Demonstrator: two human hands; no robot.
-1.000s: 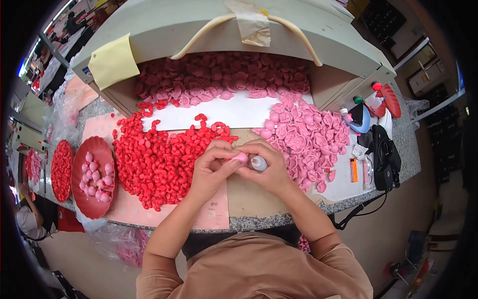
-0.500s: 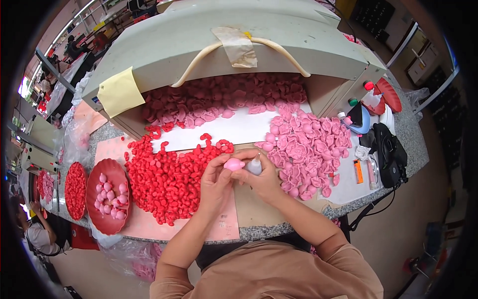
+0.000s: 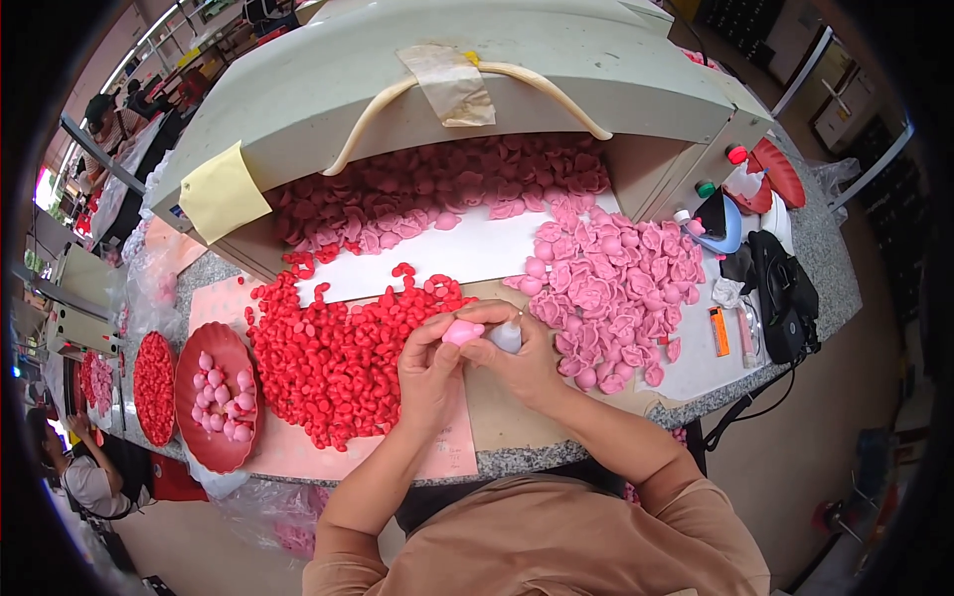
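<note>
In front of me my left hand (image 3: 426,370) is closed on a small pink rounded piece (image 3: 462,332) with a pointed end, held in the fingertips. My right hand (image 3: 530,372) is wrapped round a small whitish squeeze bottle (image 3: 507,339), and its thumb and fingertips also touch the pink piece. To the left of my hands spreads a heap of small red curved pieces (image 3: 338,368). On the right lies a pile of pink petal-like shells and round pieces (image 3: 618,288).
A grey-green hooded box (image 3: 556,94) arches over more pink pieces. At left stand a red scalloped dish (image 3: 221,449) of pink pieces and another heaped dish (image 3: 154,387) of red ones. An orange box (image 3: 718,331) and a black bag (image 3: 781,288) lie at right.
Both hands stay together on the pink piece, with only slight finger movement. The whole view has shifted a little, and the bottle stays in my right hand.
</note>
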